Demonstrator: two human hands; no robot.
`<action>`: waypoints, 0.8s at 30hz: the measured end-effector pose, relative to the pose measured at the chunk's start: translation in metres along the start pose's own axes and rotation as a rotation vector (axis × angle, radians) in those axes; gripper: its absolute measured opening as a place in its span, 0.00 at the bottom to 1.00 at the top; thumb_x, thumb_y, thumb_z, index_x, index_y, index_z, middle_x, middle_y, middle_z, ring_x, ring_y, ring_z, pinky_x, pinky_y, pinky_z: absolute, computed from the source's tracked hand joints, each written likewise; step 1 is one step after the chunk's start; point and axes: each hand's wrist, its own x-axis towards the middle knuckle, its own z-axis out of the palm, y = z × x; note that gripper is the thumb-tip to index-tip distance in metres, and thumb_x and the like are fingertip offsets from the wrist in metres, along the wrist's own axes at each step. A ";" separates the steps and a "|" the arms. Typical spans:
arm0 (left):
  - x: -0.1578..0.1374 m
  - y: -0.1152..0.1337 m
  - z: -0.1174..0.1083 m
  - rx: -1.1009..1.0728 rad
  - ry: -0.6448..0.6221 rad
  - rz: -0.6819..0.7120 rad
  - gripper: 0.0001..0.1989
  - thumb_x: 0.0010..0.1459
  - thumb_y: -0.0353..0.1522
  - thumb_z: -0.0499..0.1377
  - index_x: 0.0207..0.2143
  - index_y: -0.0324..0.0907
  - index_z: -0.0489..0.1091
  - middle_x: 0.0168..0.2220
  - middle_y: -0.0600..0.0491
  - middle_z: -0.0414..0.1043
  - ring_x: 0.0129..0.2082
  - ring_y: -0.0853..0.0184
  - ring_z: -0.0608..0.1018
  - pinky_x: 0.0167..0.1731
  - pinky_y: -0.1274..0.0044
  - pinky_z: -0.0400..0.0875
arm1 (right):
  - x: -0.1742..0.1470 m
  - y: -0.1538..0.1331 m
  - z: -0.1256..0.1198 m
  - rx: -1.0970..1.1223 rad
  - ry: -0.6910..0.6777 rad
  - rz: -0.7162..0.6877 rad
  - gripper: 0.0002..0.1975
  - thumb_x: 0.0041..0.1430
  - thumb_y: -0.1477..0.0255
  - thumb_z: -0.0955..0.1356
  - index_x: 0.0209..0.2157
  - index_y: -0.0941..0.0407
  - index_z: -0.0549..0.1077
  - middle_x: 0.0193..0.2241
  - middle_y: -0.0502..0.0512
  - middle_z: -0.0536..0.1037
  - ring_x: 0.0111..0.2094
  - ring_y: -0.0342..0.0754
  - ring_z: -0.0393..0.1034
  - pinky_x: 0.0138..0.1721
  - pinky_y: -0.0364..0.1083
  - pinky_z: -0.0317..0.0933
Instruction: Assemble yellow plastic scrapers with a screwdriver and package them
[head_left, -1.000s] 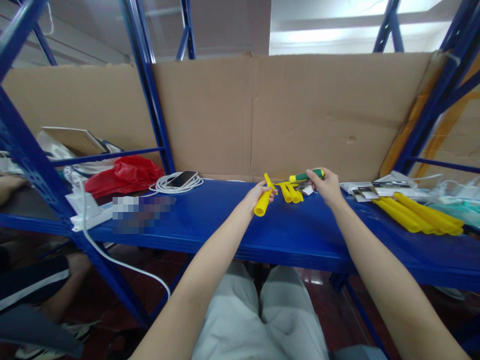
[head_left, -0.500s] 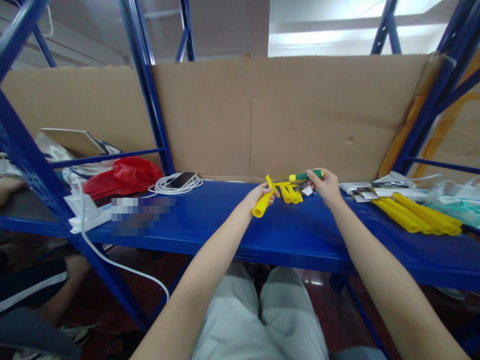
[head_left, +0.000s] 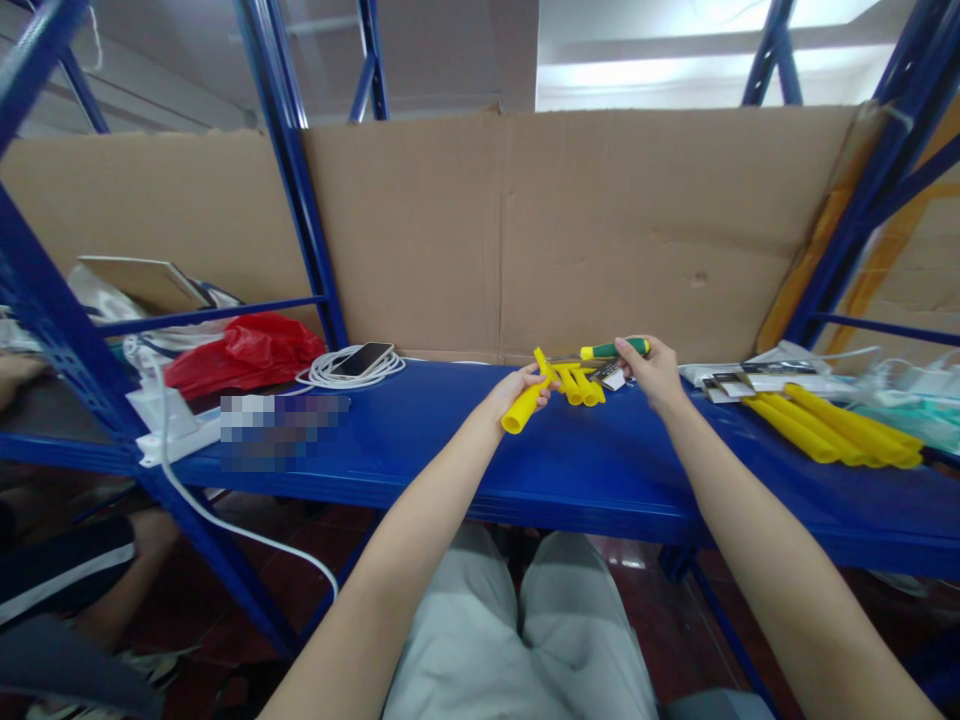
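Observation:
My left hand is wrapped round a yellow plastic tube-like handle, its open round end tilted toward me and a narrower crosspiece at its far end. In my right hand is a screwdriver with a green and yellow handle; its shaft points left toward the far end of the handle. Whether the tip touches it is too small to tell. Between the hands, several similar yellow pieces lie on the blue shelf, beside a small black-and-white packet.
On the right lie several longer yellow tubes and white boxes. To the left are a phone on a coiled white cable, a power strip and a red bag. Cardboard stands behind. A person's leg shows lower left.
My left hand and the yellow handle have shifted very slightly left, away from the screwdriver. The right hand keeps its hold, almost still.

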 end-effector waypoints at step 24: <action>0.001 0.000 -0.002 -0.050 -0.009 0.004 0.27 0.57 0.18 0.44 0.57 0.44 0.53 0.29 0.50 0.66 0.14 0.78 0.64 0.14 0.87 0.58 | -0.001 0.001 0.001 0.021 -0.006 -0.033 0.21 0.44 0.52 0.70 0.29 0.56 0.68 0.17 0.46 0.67 0.16 0.40 0.58 0.19 0.41 0.54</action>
